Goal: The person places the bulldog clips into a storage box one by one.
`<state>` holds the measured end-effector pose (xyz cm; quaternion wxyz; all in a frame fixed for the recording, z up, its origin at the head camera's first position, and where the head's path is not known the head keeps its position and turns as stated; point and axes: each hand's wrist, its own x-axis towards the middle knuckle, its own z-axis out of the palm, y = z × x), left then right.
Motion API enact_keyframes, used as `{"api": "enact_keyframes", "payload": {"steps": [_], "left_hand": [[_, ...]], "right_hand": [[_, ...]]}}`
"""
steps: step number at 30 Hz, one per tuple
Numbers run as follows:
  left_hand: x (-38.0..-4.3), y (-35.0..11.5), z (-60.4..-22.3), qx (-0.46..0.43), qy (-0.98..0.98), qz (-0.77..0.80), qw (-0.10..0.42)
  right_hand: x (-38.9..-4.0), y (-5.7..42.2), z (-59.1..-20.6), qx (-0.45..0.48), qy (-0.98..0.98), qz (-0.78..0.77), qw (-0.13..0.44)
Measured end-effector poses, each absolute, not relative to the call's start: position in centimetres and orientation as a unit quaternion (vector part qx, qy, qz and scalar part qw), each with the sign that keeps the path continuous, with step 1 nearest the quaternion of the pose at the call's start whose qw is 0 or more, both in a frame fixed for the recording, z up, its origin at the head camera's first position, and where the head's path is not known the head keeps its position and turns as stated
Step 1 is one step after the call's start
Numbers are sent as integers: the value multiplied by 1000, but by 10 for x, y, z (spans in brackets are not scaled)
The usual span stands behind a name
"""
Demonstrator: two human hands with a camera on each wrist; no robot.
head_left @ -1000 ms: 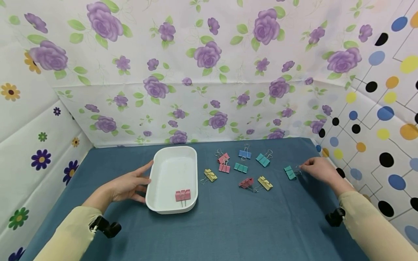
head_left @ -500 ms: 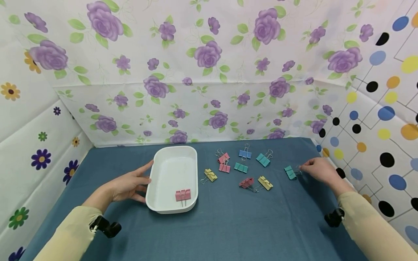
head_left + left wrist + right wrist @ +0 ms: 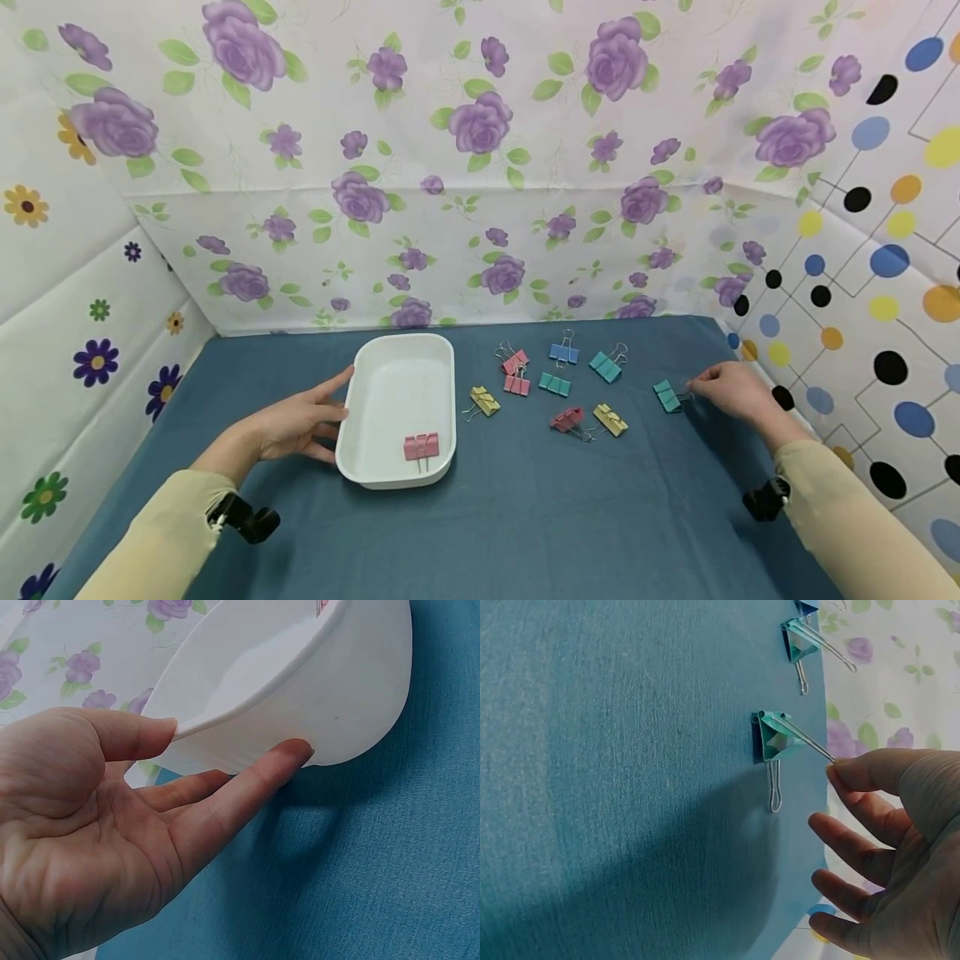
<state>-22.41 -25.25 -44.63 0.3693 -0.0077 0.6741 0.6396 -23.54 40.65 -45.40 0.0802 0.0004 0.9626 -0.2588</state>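
A white tray (image 3: 396, 481) stands left of centre with a pink binder clip (image 3: 422, 447) lying inside it. My left hand (image 3: 288, 427) touches its left side; in the left wrist view the thumb tip meets the rim and the extended fingers (image 3: 247, 780) rest against the outer wall. At the far right, my right hand (image 3: 731, 389) pinches one wire handle of a green binder clip (image 3: 667, 397) between thumb and index finger. The right wrist view has this clip's body (image 3: 778, 741) at the blue cloth, its other handle pointing away, while the remaining fingers spread loosely.
Between tray and right hand lie pink clips (image 3: 516, 383), yellow clips (image 3: 611, 420), a blue clip (image 3: 564, 353), more green clips (image 3: 605, 367) and a dark pink clip (image 3: 567, 419). Blue cloth (image 3: 525, 517) covers the table. A flowered sheet (image 3: 480, 242) hangs behind; patterned sheets flank both sides.
The head view shifts very slightly. Both hands, the tray and the clips keep their places; the right thumb and finger stay on the green clip's handle.
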Motion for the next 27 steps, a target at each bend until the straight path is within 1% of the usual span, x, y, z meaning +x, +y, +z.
{"api": "enact_keyframes", "payload": {"steps": [13,27], "left_hand": [[-224,-252,-446,-7,675,639,369],[-224,-252,-445,-2,674,639,370]], "right_hand": [[-237,404,-451,5,962,-269,55],[-235,390,-431,-4,963,-268,-22]]}}
